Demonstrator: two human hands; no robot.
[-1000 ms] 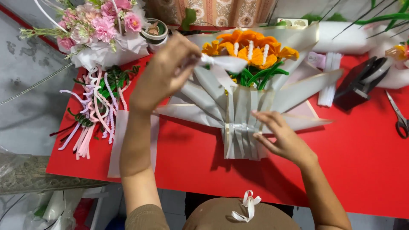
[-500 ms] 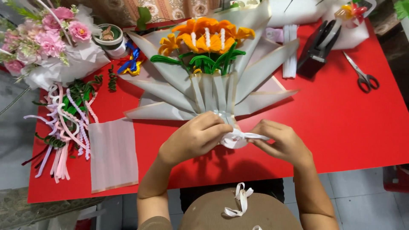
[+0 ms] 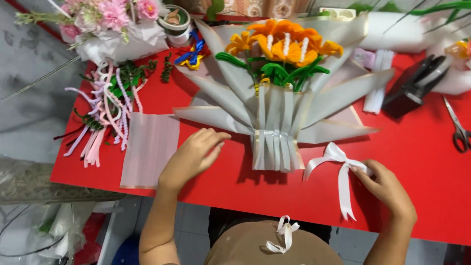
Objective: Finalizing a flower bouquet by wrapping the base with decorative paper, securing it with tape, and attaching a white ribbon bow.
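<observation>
A bouquet of orange pipe-cleaner flowers [image 3: 287, 45] with green leaves lies on the red table [image 3: 422, 162], wrapped in pleated grey paper [image 3: 277, 132] bound at the neck. My right hand [image 3: 385, 189] pinches a white ribbon bow [image 3: 338, 162] lying on the table, right of the bouquet's stem end. My left hand [image 3: 194, 154] rests loosely curled on the table, just left of the wrap, fingertips near its lower left fold, holding nothing.
A sheet of grey paper [image 3: 149, 147] lies by my left hand. Pink, white and green pipe cleaners [image 3: 105, 110] and a pink bouquet [image 3: 105, 24] sit at the left. A tape roll [image 3: 176, 19], black stapler [image 3: 414, 83], scissors [image 3: 458, 127] and white rolls [image 3: 378, 81] are further back.
Both hands were at the bouquet's neck with the ribbon. Now the bow is off to the right in my right hand, and my left hand has moved left onto the table.
</observation>
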